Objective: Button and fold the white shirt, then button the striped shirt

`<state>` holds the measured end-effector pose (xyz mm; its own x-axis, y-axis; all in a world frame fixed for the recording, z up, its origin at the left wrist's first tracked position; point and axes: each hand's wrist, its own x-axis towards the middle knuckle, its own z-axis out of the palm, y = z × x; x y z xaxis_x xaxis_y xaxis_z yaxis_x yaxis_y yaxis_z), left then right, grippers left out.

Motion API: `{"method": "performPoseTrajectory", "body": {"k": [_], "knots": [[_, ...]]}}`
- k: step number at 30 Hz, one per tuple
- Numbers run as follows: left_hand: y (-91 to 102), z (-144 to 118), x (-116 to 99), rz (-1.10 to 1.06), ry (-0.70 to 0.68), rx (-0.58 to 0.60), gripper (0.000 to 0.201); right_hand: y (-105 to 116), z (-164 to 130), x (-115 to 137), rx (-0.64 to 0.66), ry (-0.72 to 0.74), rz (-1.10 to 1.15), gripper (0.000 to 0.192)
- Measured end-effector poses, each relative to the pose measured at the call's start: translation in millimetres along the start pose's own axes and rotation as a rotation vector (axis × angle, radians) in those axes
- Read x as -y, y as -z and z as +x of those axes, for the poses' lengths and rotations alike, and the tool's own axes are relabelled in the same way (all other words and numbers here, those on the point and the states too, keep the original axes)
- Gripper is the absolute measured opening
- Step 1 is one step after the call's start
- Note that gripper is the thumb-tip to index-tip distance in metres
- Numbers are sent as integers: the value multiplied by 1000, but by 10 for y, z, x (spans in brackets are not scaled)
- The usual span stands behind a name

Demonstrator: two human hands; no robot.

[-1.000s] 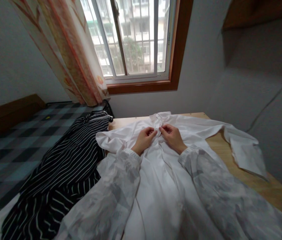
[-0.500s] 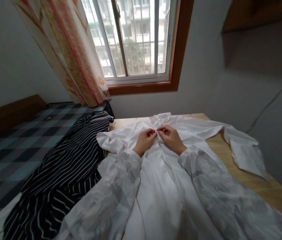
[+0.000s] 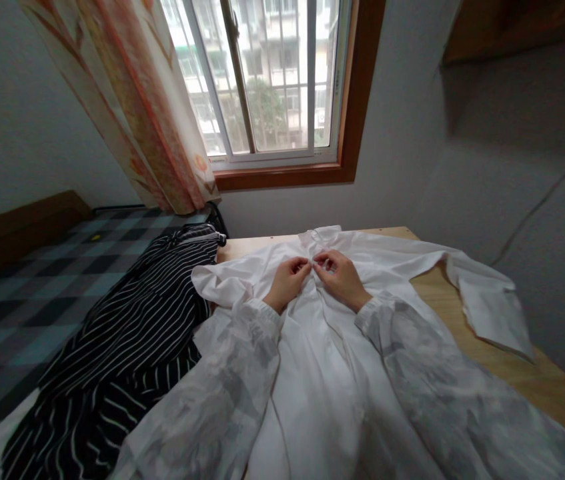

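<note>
A white long-sleeved shirt point(image 3: 312, 360) lies spread face up, its collar toward the window and one sleeve stretched out to the right. Along its front opening, below the collar, my left hand point(image 3: 289, 280) pinches the cloth from the left. From the other side my right hand point(image 3: 341, 277) pinches the same front edge, its fingertips almost meeting those of the left. Any button between the fingers is too small to make out. Grey-and-white patterned sleeves cover both my forearms.
Under the shirt is a wooden table point(image 3: 437, 293). A black garment with white stripes point(image 3: 147, 320) lies to the left, beside a bed with a checked cover point(image 3: 27, 287). Behind are a window point(image 3: 272, 87) and a flowered curtain point(image 3: 132, 100); a wooden shelf point(image 3: 522, 30) hangs upper right.
Both hands stay at the same place on the shirt front, with only a slight shift of the fingers. The whole view has moved a touch.
</note>
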<state>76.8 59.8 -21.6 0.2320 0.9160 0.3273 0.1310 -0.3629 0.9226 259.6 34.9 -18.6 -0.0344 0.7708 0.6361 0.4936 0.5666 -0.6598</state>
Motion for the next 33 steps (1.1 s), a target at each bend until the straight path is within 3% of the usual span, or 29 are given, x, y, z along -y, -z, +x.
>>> {"method": "performPoseTrajectory", "body": {"k": [16, 23, 33], "knots": [[-2, -9, -62, -24, -4, -24, 24, -7, -19, 24, 7, 34, -38, 13], [-11, -5, -60, -16, 9, -24, 35, 9, -26, 62, -20, 53, 14, 13], [-8, -19, -84, 48, 7, -60, 37, 15, -26, 87, -37, 80, 19, 10]]}}
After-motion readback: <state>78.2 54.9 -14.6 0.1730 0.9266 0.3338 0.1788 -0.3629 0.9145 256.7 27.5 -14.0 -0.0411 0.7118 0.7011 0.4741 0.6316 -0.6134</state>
